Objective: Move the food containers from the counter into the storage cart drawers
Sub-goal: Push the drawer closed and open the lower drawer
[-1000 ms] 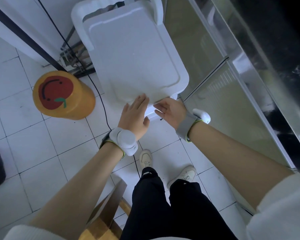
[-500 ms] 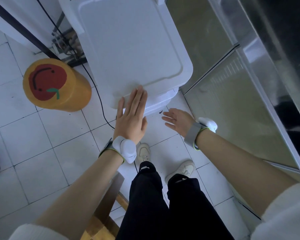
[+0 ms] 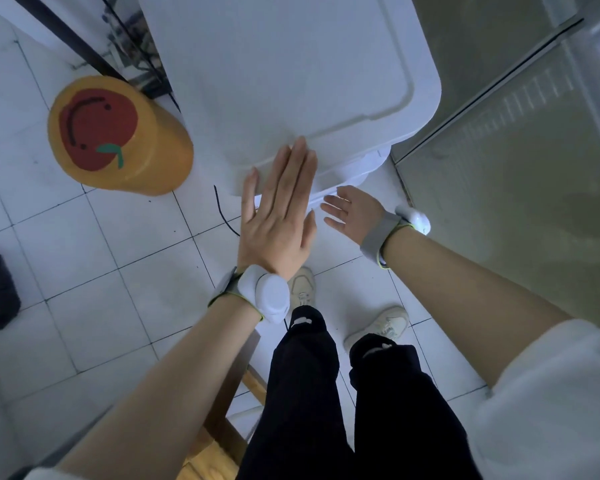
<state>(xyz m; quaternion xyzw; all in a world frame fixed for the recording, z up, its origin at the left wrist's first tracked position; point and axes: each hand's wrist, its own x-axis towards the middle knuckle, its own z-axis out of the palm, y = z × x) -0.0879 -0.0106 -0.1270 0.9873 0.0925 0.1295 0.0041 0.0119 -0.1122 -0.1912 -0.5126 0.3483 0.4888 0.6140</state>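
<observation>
The white plastic storage cart (image 3: pixel 291 74) fills the upper middle of the view, seen from above, with its flat top bare. My left hand (image 3: pixel 278 220) is flat with straight fingers, its fingertips over the cart's near top edge. My right hand (image 3: pixel 354 213) hangs lower and to the right, fingers spread and relaxed, in front of the cart's upper drawer front (image 3: pixel 347 174), holding nothing. No food container is in view.
An orange cylindrical stool (image 3: pixel 118 136) with a red apple face stands on the white tiled floor left of the cart. A steel cabinet front (image 3: pixel 520 161) runs along the right. A black cable (image 3: pixel 226 216) lies on the floor. A wooden stool (image 3: pixel 222 410) sits by my legs.
My right hand has left the drawer front and dropped back with its fingers spread. My left hand has straightened and stayed at the cart's near edge. The view has moved closer to the cart.
</observation>
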